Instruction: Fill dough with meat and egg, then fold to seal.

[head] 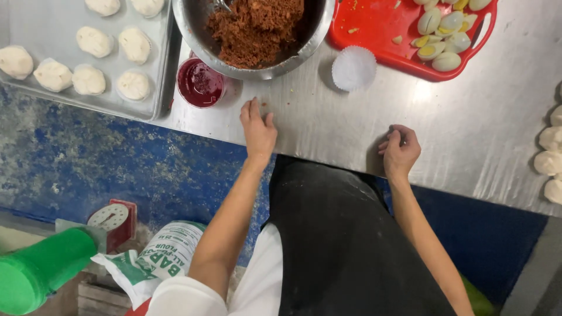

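Note:
My left hand (257, 129) lies flat on the steel table (328, 117) with its fingers together and nothing in it, just below a metal bowl (260, 65) of reddish-brown crumbly filling (254, 29). My right hand (400, 149) rests at the table's near edge with the fingers curled loosely inward; nothing shows in its grip. A stack of white paper cups (353, 68) stands between the bowl and a red tray (380, 29) of halved boiled eggs (445, 35).
A small cup of dark red sauce (200, 82) stands left of the bowl. A metal tray (70, 96) with several dough balls sits at far left. More dough balls (550, 158) lie at the right edge. Below are a flour sack (158, 260), a scale (114, 221) and a green container (41, 269).

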